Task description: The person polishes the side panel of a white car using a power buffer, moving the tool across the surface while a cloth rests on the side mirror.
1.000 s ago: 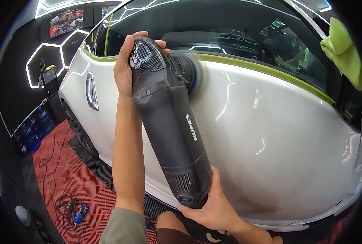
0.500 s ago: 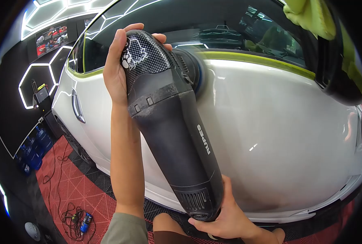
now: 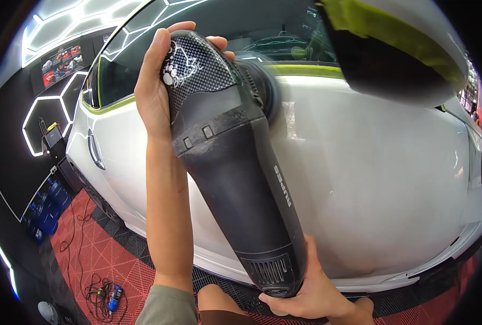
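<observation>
A black polisher (image 3: 233,179) marked RUPES slants across the middle of the view. My left hand (image 3: 155,89) wraps around its carbon-patterned head, with fingertips showing over the far side. At the lower end, my right hand (image 3: 311,295) grips the handle near the vents. The polisher's round pad (image 3: 274,95) is against the upper part of a white car door (image 3: 360,179) and looks blurred at its edge. Yellow-green masking tape (image 3: 306,70) runs along the bottom of the window, just above the pad. The pad's working face is hidden.
A side mirror (image 3: 409,59), partly covered in yellow-green, juts out at upper right. On the red tiled floor (image 3: 97,244) lie a coiled cable and a blue bottle-like object (image 3: 114,299). Blue water jugs (image 3: 46,216) stand by the left wall. A door handle (image 3: 95,149) is farther left.
The polisher, held in both hands, has moved right along the door, closer to the side mirror. The view has shifted with it, and both grips look the same.
</observation>
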{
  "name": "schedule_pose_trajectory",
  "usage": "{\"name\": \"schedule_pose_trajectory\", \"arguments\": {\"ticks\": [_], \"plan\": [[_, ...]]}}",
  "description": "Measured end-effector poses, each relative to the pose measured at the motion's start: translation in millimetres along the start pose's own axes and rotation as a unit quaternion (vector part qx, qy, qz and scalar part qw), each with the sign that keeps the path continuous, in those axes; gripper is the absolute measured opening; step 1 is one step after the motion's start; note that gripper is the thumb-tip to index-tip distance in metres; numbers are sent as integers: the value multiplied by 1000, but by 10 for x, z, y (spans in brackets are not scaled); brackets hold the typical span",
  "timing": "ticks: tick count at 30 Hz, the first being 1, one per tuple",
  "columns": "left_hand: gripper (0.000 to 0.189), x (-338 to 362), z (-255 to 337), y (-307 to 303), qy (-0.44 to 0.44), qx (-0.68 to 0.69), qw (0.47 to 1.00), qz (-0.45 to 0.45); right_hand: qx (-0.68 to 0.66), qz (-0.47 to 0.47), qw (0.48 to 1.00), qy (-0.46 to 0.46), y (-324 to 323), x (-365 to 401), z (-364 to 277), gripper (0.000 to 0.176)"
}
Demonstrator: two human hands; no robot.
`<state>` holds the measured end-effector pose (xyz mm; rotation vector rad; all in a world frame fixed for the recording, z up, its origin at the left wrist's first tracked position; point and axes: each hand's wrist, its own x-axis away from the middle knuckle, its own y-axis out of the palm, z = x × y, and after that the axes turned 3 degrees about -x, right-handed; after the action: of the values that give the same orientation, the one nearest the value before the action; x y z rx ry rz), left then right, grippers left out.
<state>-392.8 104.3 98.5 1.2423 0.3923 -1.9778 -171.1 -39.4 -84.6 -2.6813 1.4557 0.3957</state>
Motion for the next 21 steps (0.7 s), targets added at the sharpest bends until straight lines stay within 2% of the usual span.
{"name": "schedule_pose_trajectory", "arguments": {"ticks": [1,3,6,8,10,11,12,13,15,16,18,19,21], "plan": [[38,-9,-57,155,11,-38,998,51,1,0,1000,-1,-37,33,1,99],[38,-36,-102,283,10,-10,999,45,69,13,996,-48,-114,97,14,100],[37,-57,-208,479,27,28,999,22,24,9,1000,-17,-214,233,-8,98],[37,-108,-273,571,21,-121,988,96,36,13,999,-31,-269,305,-23,98],[36,-102,-315,650,5,-70,996,63,49,19,998,-45,-317,373,-34,98],[34,-113,-351,667,77,-218,968,100,41,33,997,-57,-332,405,-31,97],[33,-120,-381,669,150,-363,910,136,32,43,996,-71,-339,431,-23,96],[30,-165,-514,608,229,-300,921,97,32,31,996,-75,-316,506,-25,96],[28,-143,-491,728,192,-322,922,101,196,180,964,4,-238,687,-6,97],[27,-145,-479,771,159,-256,949,91,197,162,967,-4,-223,693,33,97],[26,-152,-390,825,79,-118,988,66,187,183,964,54,-193,680,89,101],[26,-145,-355,781,60,-110,990,68,138,167,975,54,-163,614,97,100],[27,-104,-242,641,41,-100,991,75,150,176,971,56,-31,543,109,100]]}}
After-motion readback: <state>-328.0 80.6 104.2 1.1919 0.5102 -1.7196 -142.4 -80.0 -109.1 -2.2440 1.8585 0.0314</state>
